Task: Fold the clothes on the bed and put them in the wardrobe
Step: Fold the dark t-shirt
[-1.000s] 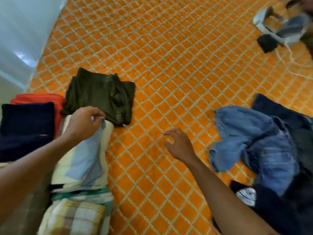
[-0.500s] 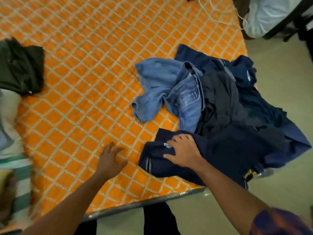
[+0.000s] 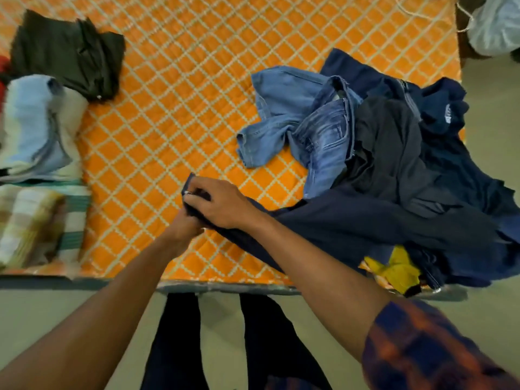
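Observation:
A dark navy garment (image 3: 351, 220) stretches from the pile at the right toward the bed's middle. My right hand (image 3: 225, 204) grips its end from above, and my left hand (image 3: 184, 225) holds the same end from below, partly hidden under the right hand. Behind lie crumpled light blue jeans (image 3: 298, 122), a black garment (image 3: 388, 147) and more navy clothes (image 3: 439, 108). Folded clothes sit at the left: a dark green piece (image 3: 67, 52), a pale blue and cream piece (image 3: 36, 125) and a checked piece (image 3: 33, 223).
The orange quilted bed cover (image 3: 183, 108) spreads between the two groups. A yellow cloth (image 3: 396, 268) hangs at the bed's front edge (image 3: 225, 287). White cloth (image 3: 498, 26) lies off the bed at top right. My legs stand on the floor below.
My right hand closed on the navy garment and dragged its end leftward onto the open cover. My left hand came up from the cover and took hold of the same end.

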